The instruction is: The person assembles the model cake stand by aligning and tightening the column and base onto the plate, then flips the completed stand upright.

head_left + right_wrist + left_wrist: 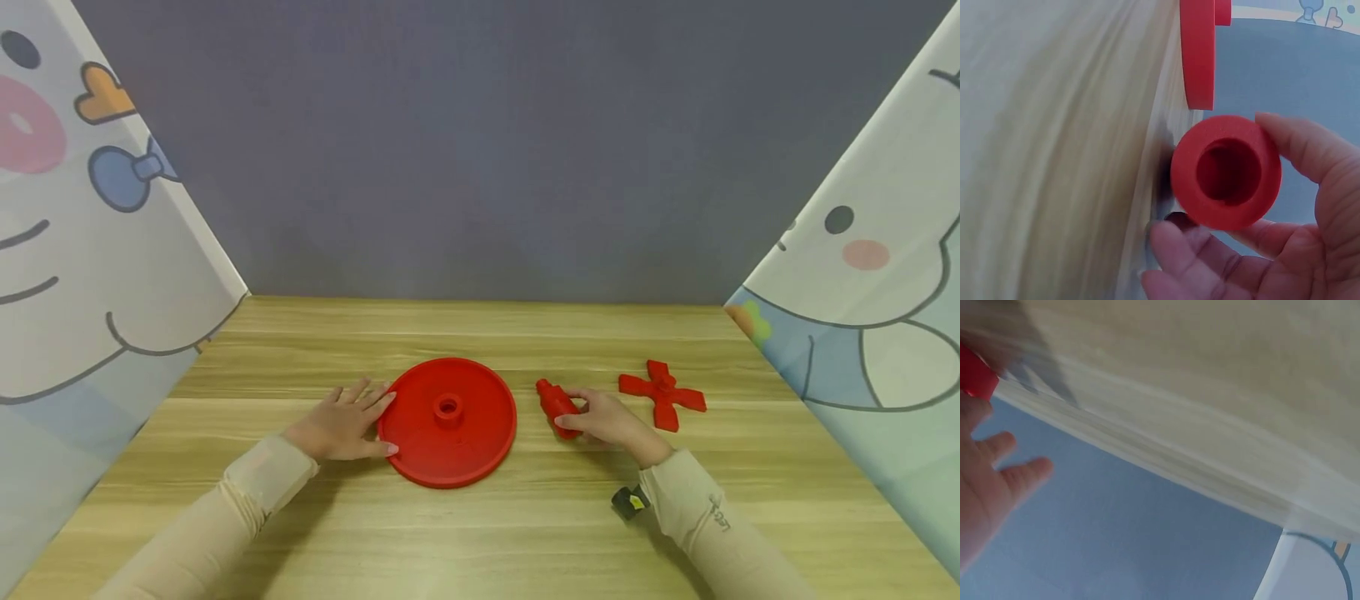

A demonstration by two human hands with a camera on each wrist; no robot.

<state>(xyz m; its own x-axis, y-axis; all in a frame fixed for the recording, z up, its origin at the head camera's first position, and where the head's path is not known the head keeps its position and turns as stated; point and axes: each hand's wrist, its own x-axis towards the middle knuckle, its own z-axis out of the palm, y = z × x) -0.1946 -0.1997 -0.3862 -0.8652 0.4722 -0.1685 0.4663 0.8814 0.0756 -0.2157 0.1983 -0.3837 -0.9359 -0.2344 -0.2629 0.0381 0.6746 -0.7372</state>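
A round red disc (468, 454) with a raised rim and a hollow hub at its centre lies on the table. My left hand (339, 425) rests at its left edge, fingers spread and fairly straight, fingertips and thumb over the rim. To the right of the disc, my right hand (613, 422) grips a red bottle-shaped piece (555, 404) between thumb and fingers, its narrow neck pointing away to the left. The right wrist view shows the wide end of this bottle-shaped piece (1185, 172) with a round hole in it, close beside the table surface.
A red four-bladed propeller-like piece (664, 396) lies to the right, beyond my right hand. The wooden table (480, 550) ends at a grey back wall (480, 167). Panels with cartoon prints (900, 275) slope along both sides. A small black device (628, 502) hangs by the right sleeve.
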